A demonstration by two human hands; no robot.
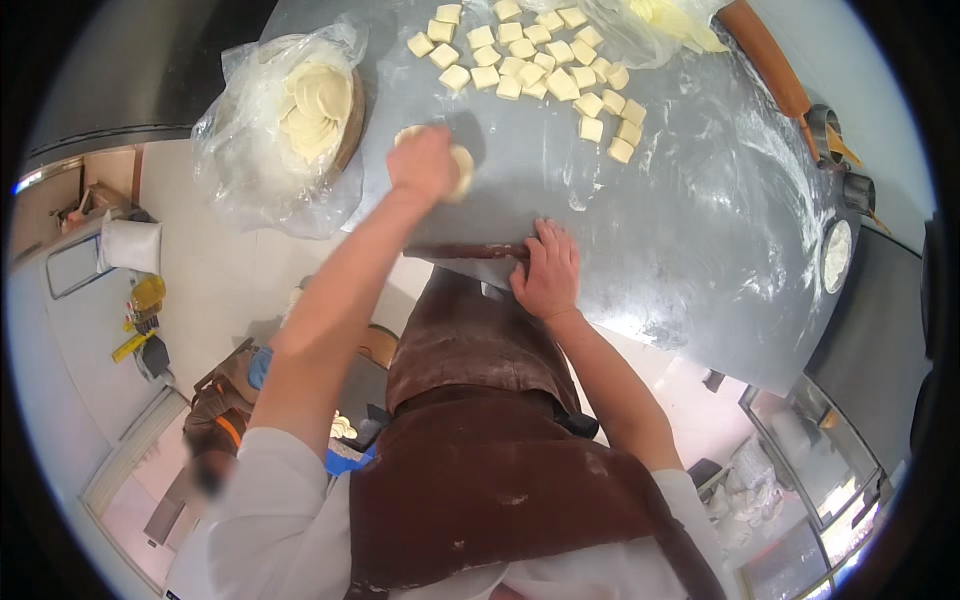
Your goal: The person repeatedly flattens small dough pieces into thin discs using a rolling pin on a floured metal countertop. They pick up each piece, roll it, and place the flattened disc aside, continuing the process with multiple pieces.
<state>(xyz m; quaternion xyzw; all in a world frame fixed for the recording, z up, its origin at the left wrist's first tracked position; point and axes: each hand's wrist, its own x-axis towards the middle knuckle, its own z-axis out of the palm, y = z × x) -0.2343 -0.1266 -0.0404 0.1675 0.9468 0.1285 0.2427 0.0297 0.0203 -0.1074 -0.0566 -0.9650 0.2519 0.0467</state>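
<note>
My left hand (422, 165) is closed over a flattened round of dough (462, 174), whose pale edges show on both sides of the fist. A shadow falls on the metal table beside it; the fingertips are hidden. At the table's near edge lies a thin dark rolling pin (469, 251), and my right hand (551, 270) covers its right end. Left of my left hand, a bowl (349, 124) lined with a clear plastic bag (225, 142) holds a pile of flat dough rounds (311, 112). Several small dough pieces (517, 67) are scattered at the far side.
A large wooden rolling pin (769, 60) lies at the far right, near metal cutters (859, 192) and a dish of flour (836, 256). Plastic film (637, 30) covers more dough at the back. A person (221, 412) is at lower left.
</note>
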